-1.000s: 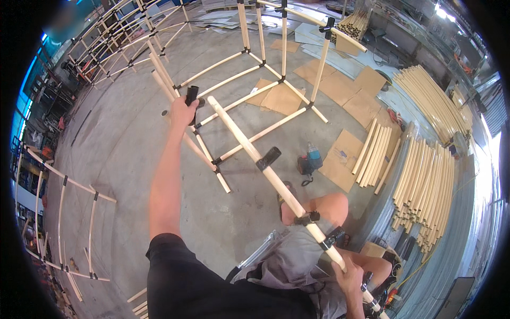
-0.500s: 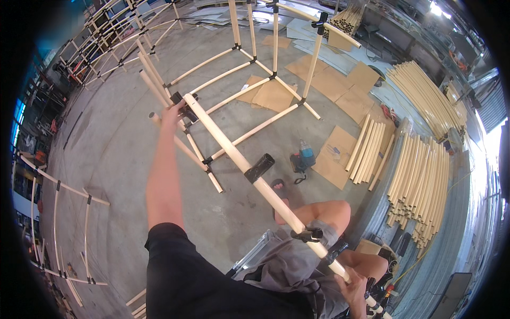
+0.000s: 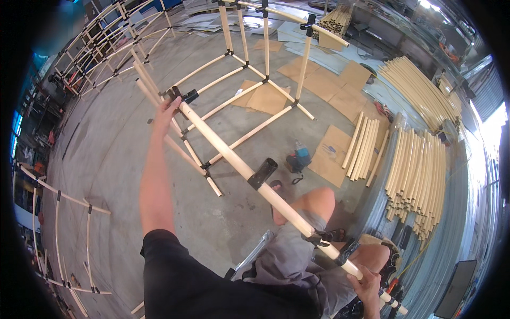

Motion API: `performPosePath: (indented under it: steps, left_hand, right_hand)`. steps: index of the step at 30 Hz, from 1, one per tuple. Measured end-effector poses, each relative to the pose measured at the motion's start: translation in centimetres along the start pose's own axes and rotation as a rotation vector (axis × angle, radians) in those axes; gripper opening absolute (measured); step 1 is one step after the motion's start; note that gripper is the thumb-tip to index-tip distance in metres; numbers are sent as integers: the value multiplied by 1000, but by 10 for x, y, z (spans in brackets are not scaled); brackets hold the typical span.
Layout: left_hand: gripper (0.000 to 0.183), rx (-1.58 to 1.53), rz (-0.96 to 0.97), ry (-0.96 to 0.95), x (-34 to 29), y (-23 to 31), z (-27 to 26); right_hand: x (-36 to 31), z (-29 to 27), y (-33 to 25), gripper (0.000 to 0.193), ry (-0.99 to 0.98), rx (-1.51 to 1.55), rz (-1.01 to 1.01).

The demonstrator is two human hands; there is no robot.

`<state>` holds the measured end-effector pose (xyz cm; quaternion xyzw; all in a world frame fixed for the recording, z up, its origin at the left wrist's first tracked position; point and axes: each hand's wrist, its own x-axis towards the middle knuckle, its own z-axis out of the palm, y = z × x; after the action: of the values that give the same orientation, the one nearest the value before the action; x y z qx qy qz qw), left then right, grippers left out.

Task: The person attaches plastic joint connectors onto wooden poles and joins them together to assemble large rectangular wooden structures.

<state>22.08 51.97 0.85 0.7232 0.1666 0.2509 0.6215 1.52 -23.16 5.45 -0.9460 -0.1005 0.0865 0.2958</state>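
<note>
A long cream-coloured pipe point(image 3: 223, 150) lies slantwise over my lap, from the far left down to the near right. At its far end my left hand point(image 3: 169, 110) grips a black pipe connector point(image 3: 175, 93); another black connector piece point(image 3: 189, 97) sticks out beside it. Partway along the pipe sits a black socket connector point(image 3: 263, 173) with its mouth pointing up and right. Nearer to me are an open-looking black clamp joint point(image 3: 317, 237) and a black sleeve point(image 3: 348, 253). My right hand point(image 3: 367, 284) is closed around the pipe's near part, its fingertips partly hidden.
Ahead stands a pipe frame point(image 3: 265, 80) with black joints. A blue-and-black cordless drill point(image 3: 300, 157) rests on the floor beside cardboard sheets point(image 3: 330, 154). Stacks of cream pipes point(image 3: 414, 175) lie on the right. Further frames stand at left point(image 3: 58, 228) and far left point(image 3: 106, 50).
The black connector at the pipe's far end has turned, and its side piece now points right. My left hand has shifted slightly with it. My right hand still grips the pipe, slightly farther right.
</note>
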Motion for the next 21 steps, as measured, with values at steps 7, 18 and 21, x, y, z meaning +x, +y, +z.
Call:
performPosePath:
  steps: [7, 18, 21]
  left_hand:
    - [40, 137, 19, 54, 5, 29, -11]
    - [37, 332, 136, 73, -7, 71, 2]
    - [37, 312, 145, 52, -6, 75, -6]
  right_hand:
    - [-28, 4, 19, 39, 3, 27, -25]
    - [-42, -7, 22, 43, 94, -25, -70]
    - [-45, -6, 22, 42, 67, -16, -54]
